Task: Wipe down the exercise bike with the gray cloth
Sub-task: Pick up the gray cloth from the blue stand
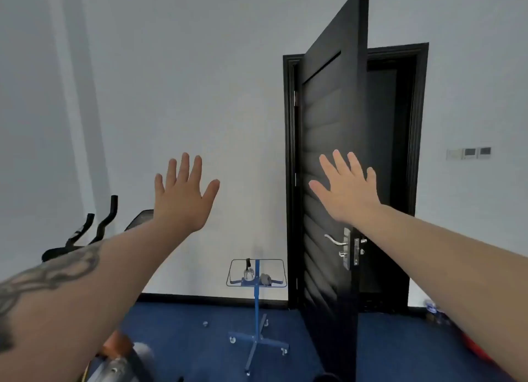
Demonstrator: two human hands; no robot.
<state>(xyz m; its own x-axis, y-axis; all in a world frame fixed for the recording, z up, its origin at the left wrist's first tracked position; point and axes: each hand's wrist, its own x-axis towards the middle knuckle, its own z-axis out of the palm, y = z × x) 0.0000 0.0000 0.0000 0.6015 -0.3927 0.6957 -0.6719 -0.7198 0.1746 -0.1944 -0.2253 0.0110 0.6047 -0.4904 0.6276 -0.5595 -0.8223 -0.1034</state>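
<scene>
Both hands, left hand (183, 194) and right hand (347, 188), were raised with fingers spread wide, holding nothing. The exercise bike (85, 233) stood far left; a blue stand (256, 296) and open black door (333, 153) stood ahead.

Even, soft indoor light, faint shadows on the wall (200, 81); slightly blurry, with wide-angle bending at edges.

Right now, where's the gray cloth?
In the head view, the gray cloth lies on the blue stand's tray, center frame, just left of the open black door, beside a small bottle.
</scene>
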